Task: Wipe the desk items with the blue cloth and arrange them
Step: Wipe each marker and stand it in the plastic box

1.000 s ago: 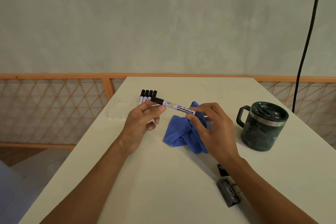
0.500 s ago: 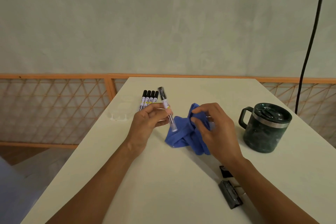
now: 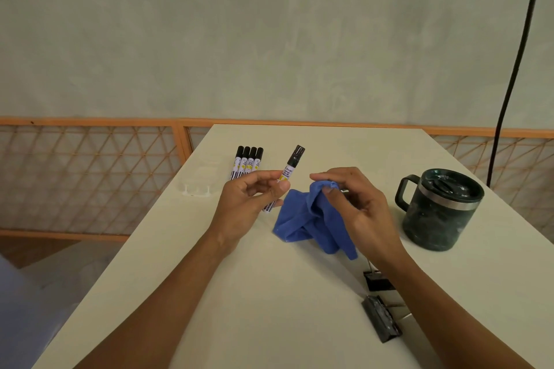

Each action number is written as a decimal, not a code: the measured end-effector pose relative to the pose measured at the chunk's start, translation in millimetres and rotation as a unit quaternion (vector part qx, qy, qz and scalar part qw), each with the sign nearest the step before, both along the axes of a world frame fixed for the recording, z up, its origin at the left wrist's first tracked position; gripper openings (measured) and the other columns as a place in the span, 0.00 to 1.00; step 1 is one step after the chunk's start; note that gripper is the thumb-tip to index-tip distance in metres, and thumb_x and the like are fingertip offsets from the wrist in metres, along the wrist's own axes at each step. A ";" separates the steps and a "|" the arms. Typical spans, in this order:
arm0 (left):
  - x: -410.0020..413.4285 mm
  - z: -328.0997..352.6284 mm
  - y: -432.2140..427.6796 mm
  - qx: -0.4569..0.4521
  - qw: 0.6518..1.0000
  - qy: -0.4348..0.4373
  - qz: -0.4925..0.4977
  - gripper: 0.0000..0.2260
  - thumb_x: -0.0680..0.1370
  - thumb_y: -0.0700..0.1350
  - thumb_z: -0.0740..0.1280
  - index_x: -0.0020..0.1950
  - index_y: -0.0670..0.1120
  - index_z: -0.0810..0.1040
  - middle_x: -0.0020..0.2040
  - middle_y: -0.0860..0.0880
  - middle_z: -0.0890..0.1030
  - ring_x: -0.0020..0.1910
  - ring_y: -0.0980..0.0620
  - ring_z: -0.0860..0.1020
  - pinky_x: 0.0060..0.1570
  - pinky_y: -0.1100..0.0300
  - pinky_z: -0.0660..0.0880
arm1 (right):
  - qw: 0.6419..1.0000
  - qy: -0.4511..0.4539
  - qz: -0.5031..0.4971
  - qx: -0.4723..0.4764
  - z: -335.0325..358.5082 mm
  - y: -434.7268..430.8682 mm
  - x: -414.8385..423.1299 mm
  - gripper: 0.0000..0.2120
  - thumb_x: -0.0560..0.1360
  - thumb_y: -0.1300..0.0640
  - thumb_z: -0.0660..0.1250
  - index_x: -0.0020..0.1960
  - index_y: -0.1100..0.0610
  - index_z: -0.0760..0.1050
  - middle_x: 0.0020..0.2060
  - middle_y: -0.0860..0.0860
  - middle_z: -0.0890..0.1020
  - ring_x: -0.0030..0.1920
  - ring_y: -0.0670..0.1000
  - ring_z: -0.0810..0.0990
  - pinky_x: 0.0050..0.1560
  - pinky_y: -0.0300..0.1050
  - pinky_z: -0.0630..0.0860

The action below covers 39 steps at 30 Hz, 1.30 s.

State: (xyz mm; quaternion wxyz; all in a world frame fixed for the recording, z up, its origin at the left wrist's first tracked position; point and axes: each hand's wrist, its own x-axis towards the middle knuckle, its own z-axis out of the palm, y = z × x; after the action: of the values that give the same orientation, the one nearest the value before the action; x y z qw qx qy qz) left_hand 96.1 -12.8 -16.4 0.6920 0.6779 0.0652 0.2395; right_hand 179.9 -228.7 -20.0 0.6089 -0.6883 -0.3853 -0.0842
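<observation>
Left hand [image 3: 248, 198] pinches a black-capped marker [image 3: 289, 172] upright above mid-desk [image 3: 269, 293]. Right hand [image 3: 353, 204] grips the bunched blue cloth [image 3: 305, 219]. Four markers [image 3: 247, 162] lie aligned near the far left edge, probably done. The mug [image 3: 439, 210] at the right edge and the binder clips [image 3: 379, 302] likely remain.

Your left hand [image 3: 248, 204] covers the mid-barrel of the black-capped white marker pen [image 3: 292, 166] it pinches. Label print below "PILOT": too small to read. Same hand hides the lower ends of the four black-capped white markers [image 3: 247, 162] rowed behind it.

Your right hand [image 3: 356, 207] covers the upper right folds of the crumpled blue cloth [image 3: 302, 219].

Your right forearm [image 3: 434, 293] overlaps one black binder clip [image 3: 376, 280].

Pale translucent object [image 3: 198, 189] at the worktop's [image 3: 269, 293] left edge: unidentifiable.

Black cable [image 3: 515, 69]: cut off at the top edge.
</observation>
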 end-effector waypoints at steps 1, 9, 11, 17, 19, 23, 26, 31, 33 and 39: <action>-0.1 0.1 -0.9 0.001 1.000 0.003 0.004 0.13 0.74 0.48 0.80 0.58 0.50 0.89 0.53 0.42 0.88 0.54 0.41 0.87 0.51 0.58 0.84 | 1.000 0.001 -0.008 0.000 0.0 0.8 0.1 0.10 0.85 0.60 0.67 0.61 0.50 0.85 0.60 0.47 0.84 0.62 0.55 0.82 0.60 0.55 0.81; -1.9 2.4 -10.6 0.036 0.999 0.027 -0.008 0.11 0.76 0.50 0.80 0.57 0.50 0.88 0.47 0.45 0.90 0.48 0.46 0.89 0.57 0.56 0.83 | 0.995 -0.003 -0.098 0.012 4.5 6.9 -9.7 0.11 0.78 0.62 0.77 0.53 0.48 0.81 0.47 0.40 0.85 0.44 0.48 0.83 0.41 0.40 0.79; -2.7 2.0 -15.0 0.054 0.998 0.022 -0.024 0.09 0.76 0.48 0.79 0.56 0.51 0.89 0.44 0.45 0.89 0.45 0.48 0.88 0.51 0.61 0.82 | 0.993 0.013 -0.111 0.025 8.0 7.1 -9.5 0.14 0.78 0.61 0.77 0.56 0.46 0.79 0.47 0.40 0.84 0.42 0.48 0.82 0.40 0.37 0.78; -1.6 -1.0 -17.2 0.105 0.994 0.014 -0.021 0.08 0.76 0.47 0.80 0.55 0.50 0.89 0.46 0.50 0.89 0.48 0.43 0.87 0.48 0.60 0.82 | 0.990 -0.010 -0.136 0.027 6.5 6.1 -4.4 0.17 0.78 0.62 0.76 0.65 0.49 0.84 0.51 0.41 0.86 0.44 0.46 0.83 0.46 0.34 0.78; -1.3 -1.5 -13.4 0.137 0.991 0.009 -0.012 0.09 0.75 0.48 0.81 0.54 0.51 0.89 0.50 0.53 0.88 0.48 0.46 0.86 0.51 0.56 0.83 | 0.990 -0.005 -0.136 0.036 5.0 6.1 -2.8 0.13 0.78 0.61 0.77 0.61 0.50 0.86 0.52 0.39 0.87 0.44 0.47 0.83 0.47 0.36 0.79; -0.8 -3.0 -10.0 0.167 0.986 -0.006 -0.006 0.09 0.75 0.47 0.81 0.54 0.50 0.89 0.53 0.53 0.87 0.48 0.49 0.86 0.51 0.55 0.83 | 0.992 -0.002 -0.121 0.042 7.7 5.3 0.0 0.09 0.79 0.58 0.77 0.58 0.50 0.88 0.51 0.40 0.88 0.48 0.49 0.85 0.51 0.37 0.79; 0.3 -3.9 -11.0 0.174 0.985 -0.010 -0.006 0.09 0.75 0.46 0.81 0.54 0.49 0.89 0.53 0.53 0.87 0.47 0.50 0.85 0.49 0.57 0.82 | 0.991 0.008 -0.117 0.063 9.3 5.2 2.4 0.06 0.80 0.58 0.76 0.56 0.50 0.88 0.49 0.41 0.89 0.50 0.49 0.86 0.52 0.36 0.78; 0.6 -1.7 -16.4 0.174 0.985 -0.003 0.016 0.09 0.75 0.48 0.81 0.54 0.52 0.89 0.53 0.57 0.87 0.47 0.53 0.85 0.51 0.59 0.82 | 0.986 0.119 -0.093 0.076 7.0 7.2 6.4 0.08 0.85 0.53 0.69 0.57 0.50 0.87 0.50 0.44 0.89 0.52 0.49 0.87 0.57 0.51 0.84; 0.5 -1.1 -14.9 0.175 0.984 0.001 0.033 0.08 0.76 0.49 0.81 0.53 0.54 0.89 0.54 0.59 0.87 0.47 0.55 0.85 0.50 0.61 0.82 | 0.982 0.155 -0.069 0.087 7.1 5.2 8.0 0.10 0.86 0.53 0.66 0.59 0.51 0.86 0.53 0.46 0.89 0.56 0.51 0.87 0.61 0.55 0.84; -1.7 -1.3 -18.5 0.204 0.978 -0.008 0.051 0.08 0.75 0.48 0.82 0.52 0.54 0.88 0.52 0.60 0.87 0.45 0.57 0.83 0.45 0.68 0.78 | 0.992 0.101 -0.066 0.037 7.1 6.8 2.9 0.11 0.81 0.56 0.74 0.63 0.47 0.85 0.56 0.40 0.88 0.57 0.46 0.86 0.60 0.45 0.82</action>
State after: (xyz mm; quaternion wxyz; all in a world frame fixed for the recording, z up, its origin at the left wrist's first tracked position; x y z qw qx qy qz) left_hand 94.4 -31.4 -17.7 0.5264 0.7988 0.0434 0.2880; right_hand 182.8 -222.0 -12.9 0.6627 -0.6942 -0.2723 -0.0685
